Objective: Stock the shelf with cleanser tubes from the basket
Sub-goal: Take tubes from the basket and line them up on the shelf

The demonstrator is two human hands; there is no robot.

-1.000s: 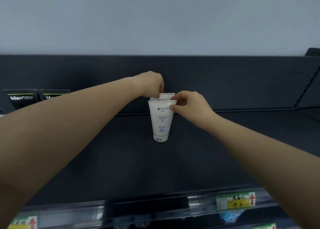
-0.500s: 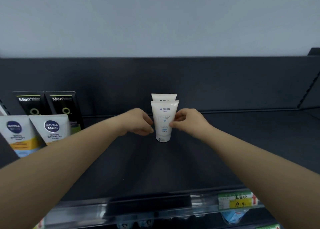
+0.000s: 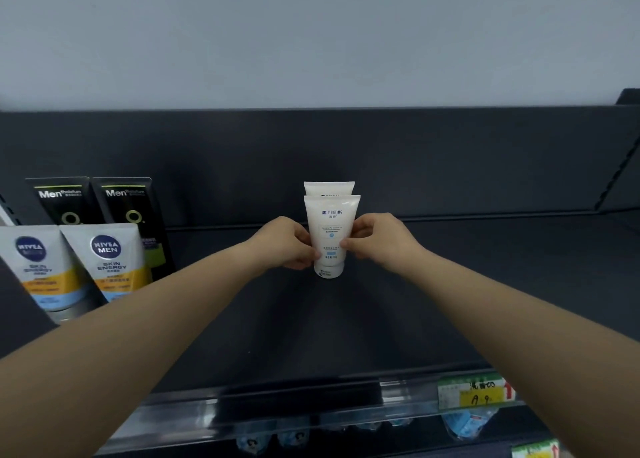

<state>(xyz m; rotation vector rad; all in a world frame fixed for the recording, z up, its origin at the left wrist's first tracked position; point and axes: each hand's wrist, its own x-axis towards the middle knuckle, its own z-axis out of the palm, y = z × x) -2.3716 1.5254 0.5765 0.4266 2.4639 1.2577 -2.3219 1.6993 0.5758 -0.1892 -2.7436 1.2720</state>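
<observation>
Tubes of men's face wash [image 3: 104, 260] stand at frame left. At centre, left hand [image 3: 287, 244] pinches front white cleanser tube [image 3: 330, 230], upright on dark shelf [image 3: 311, 322], second white tube [image 3: 329, 188] just behind; right hand [image 3: 379, 239] pinches its other side.

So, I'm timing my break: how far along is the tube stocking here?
Done: one rear tube stands at the back. In hand: left hand and right hand pinch the front tube, upright before it. Left: the shelf has bare room; basket not in view.
</observation>
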